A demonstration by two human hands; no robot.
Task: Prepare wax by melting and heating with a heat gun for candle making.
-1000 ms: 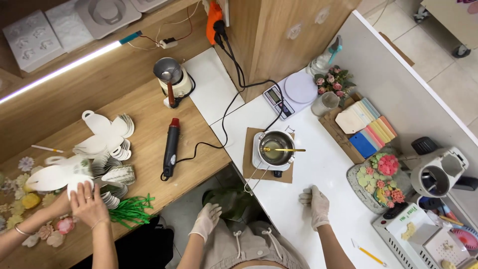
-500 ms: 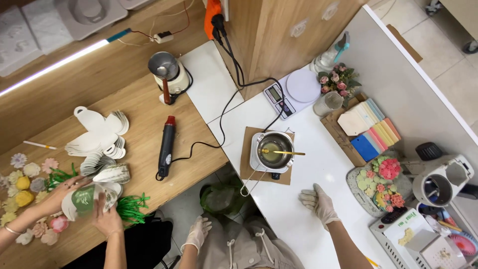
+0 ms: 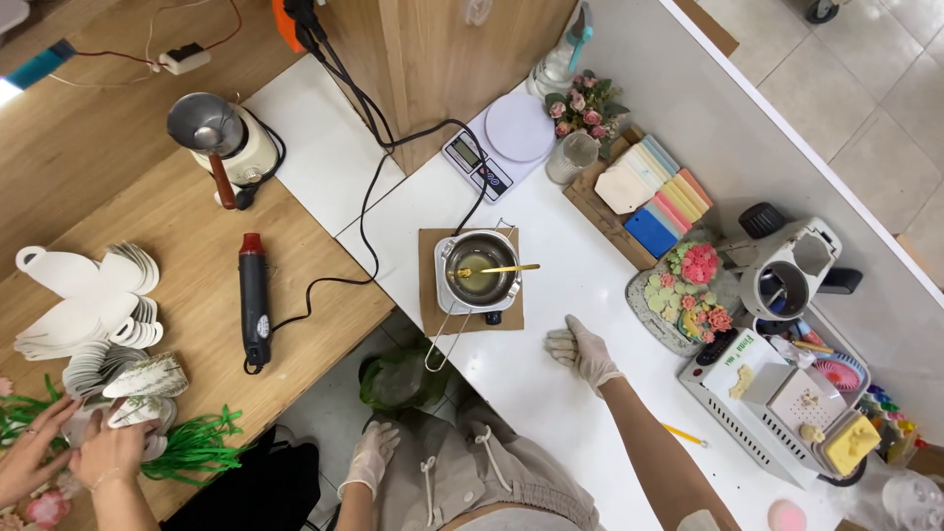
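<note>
Steel melting pot [image 3: 479, 267] just beyond gloved right hand [image 3: 581, 351].

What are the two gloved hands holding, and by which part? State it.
Nothing is held. The right hand rests open and flat on the white table near the small melting pot; the left hand hangs empty below the table edge.

I see a black heat gun [image 3: 255, 300] left on the wooden counter [image 3: 197, 295], a digital scale [image 3: 501, 143] far, colour blocks [image 3: 654, 192] right.
</note>
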